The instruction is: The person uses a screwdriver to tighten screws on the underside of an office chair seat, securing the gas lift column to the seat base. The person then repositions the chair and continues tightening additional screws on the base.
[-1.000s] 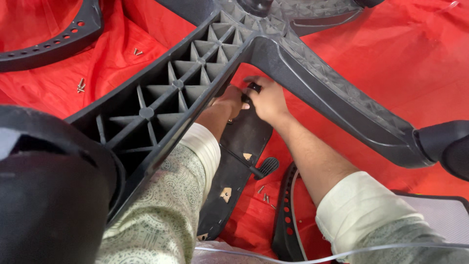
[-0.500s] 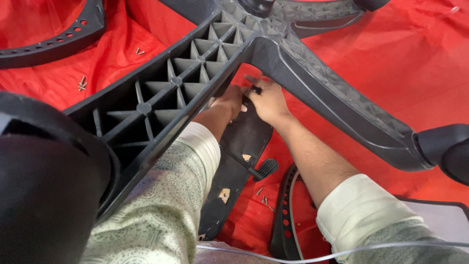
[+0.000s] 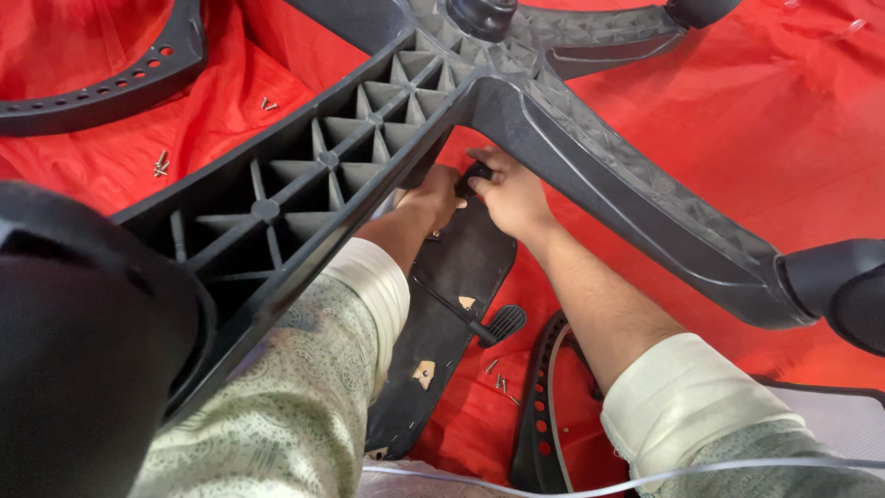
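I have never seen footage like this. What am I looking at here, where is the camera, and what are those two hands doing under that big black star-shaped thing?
There is no machine here: a person wears a camera on their head, so you look down along their own arms. The big black star-shaped thing is a swivel chair base, turned so its ribbed underside shows, with a caster at the end of one leg. Everything lies on a red sheet.

Both hands meet under the base. The left hand and the right hand rest at the top end of a flat black metal plate that carries a lever with a paddle tip. The right fingers pinch a small black knob; the left hand's grip is hidden. Loose screws and curved black chair parts lie around.
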